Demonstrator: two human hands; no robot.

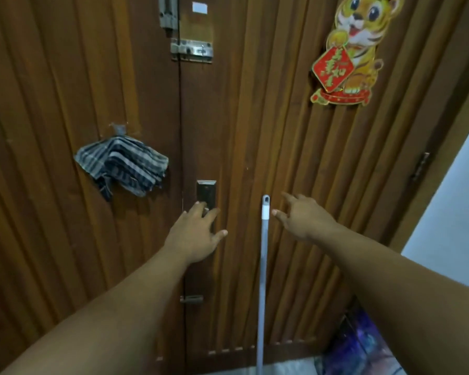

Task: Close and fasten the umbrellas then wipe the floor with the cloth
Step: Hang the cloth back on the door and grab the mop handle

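A striped grey cloth [123,165] hangs from a hook on the left leaf of a brown wooden double door [268,117]. A long grey-white pole [263,266] leans upright against the right leaf, its tip level with my hands. My left hand [198,234] rests on the metal door handle plate [207,194], fingers spread over it. My right hand [303,217] is just right of the pole's tip, fingers straight, apart from the pole. A dark purple-blue umbrella [360,345] lies at the bottom right by the door's foot.
Metal bolts [191,50] sit high on the door seam, and a small latch [191,299] lower down. A tiger decoration [355,47] is stuck on the right leaf. A pale wall [450,226] stands at right. A strip of light floor [284,368] shows below.
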